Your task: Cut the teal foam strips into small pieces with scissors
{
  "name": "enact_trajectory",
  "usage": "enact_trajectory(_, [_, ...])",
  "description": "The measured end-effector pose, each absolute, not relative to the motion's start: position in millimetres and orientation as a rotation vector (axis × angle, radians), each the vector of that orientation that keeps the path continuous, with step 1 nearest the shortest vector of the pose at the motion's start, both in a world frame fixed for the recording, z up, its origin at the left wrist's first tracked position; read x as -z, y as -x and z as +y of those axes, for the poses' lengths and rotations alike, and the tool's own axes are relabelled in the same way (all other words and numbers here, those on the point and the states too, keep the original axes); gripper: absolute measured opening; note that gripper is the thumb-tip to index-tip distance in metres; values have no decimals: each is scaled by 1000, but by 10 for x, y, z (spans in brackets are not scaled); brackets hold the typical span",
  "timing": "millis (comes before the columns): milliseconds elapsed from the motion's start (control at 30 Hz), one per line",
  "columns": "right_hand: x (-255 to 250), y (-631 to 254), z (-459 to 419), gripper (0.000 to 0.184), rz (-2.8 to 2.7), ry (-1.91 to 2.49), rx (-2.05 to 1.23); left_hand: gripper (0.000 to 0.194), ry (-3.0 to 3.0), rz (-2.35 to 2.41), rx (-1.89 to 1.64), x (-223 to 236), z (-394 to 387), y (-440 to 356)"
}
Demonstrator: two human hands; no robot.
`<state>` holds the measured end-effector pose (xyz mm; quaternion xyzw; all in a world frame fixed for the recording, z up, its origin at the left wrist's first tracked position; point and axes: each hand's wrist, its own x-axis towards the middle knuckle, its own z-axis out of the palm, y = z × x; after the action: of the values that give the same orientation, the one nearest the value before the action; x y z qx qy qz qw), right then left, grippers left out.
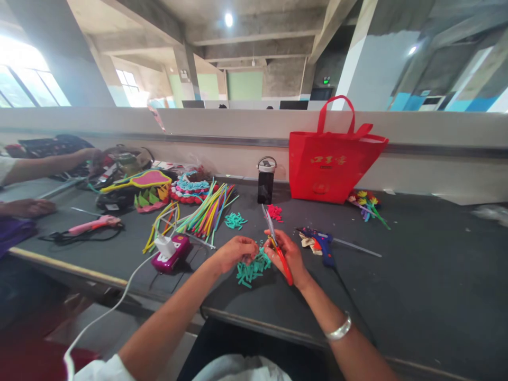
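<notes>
My right hand point(291, 256) holds a pair of scissors point(283, 264) with red handles, its blades pointing up and away from me. My left hand point(238, 251) is closed in a pinch just to the left; whatever sits between its fingertips is too small to make out. Beneath both hands lies a loose heap of short teal strips point(250, 271). Farther back are a smaller pile of teal pieces point(235, 220) and a pile of pinkish-red pieces point(274, 212).
A blue glue gun point(325, 246) with its cord lies right. A purple power socket point(171, 254), colored pipe cleaners point(208, 211) and a pink hot tool point(95, 225) are left. A phone point(265, 187) leans on a bottle beside a red bag point(333, 166). Another person's hand point(34, 207) rests far left.
</notes>
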<state>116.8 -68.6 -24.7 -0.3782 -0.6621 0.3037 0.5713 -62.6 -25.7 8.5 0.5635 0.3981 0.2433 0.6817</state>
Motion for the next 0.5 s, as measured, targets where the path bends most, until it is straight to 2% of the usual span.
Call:
enact_trajectory(100, [239, -1161, -694, 38, -1558, 882, -735, 8, -1259, 888, -547, -82, -276, 604])
enact_trajectory(267, [180, -1151, -721, 27, -1548, 960, -724, 9, -1282, 869, -546, -89, -283, 605])
enact_trajectory(400, [162, -1172, -710, 30, -1427, 958, -746, 9, -1423, 913, -509, -75, -304, 666])
enact_trajectory(500, [169, -1184, -694, 31, -1372, 944, -777, 15, -1596, 1009, -622, -66, -349, 655])
